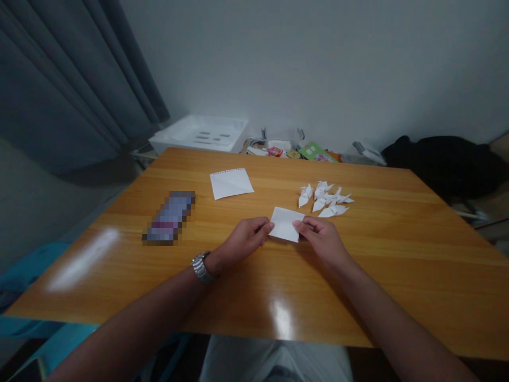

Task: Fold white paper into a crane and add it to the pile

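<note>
A small white folded paper (285, 223) lies on the wooden table (397, 239) between my two hands. My left hand (243, 239), with a metal watch (201, 267) on its wrist, pinches the paper's left edge with closed fingers. My right hand (321, 239) pinches the paper's right edge, fingers curled. Just beyond the paper sits a cluster of several white folded paper cranes (326, 199).
Another white sheet (231, 183) with a perforated top edge lies farther back on the left. A blurred dark oblong object (170, 217) lies at left. Behind the table are a white tray (201, 132), assorted small items (294, 151) and a black bag (445, 162). A curtain (59, 79) hangs at left.
</note>
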`<action>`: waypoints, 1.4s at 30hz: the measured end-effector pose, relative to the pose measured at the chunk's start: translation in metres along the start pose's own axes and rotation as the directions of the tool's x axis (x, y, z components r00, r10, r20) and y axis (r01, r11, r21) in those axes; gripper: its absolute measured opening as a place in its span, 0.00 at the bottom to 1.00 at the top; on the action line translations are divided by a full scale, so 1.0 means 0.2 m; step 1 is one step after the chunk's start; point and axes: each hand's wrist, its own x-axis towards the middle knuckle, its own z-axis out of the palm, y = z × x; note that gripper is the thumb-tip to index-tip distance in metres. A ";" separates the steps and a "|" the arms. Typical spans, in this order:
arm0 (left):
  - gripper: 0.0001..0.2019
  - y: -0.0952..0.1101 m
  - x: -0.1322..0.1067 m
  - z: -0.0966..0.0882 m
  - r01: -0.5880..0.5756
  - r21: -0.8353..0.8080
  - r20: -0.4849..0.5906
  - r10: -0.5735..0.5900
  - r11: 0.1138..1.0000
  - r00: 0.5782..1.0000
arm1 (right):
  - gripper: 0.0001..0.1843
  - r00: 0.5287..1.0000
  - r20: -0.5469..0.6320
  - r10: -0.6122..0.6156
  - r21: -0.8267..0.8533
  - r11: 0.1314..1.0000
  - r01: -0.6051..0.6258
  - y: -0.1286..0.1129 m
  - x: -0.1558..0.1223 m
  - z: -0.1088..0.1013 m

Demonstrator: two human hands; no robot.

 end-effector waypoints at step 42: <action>0.26 -0.13 0.00 0.04 -0.122 0.664 0.015 0.151 0.737 0.988 | 0.13 0.968 0.125 -0.219 -0.579 0.776 0.251 0.10 0.03 0.01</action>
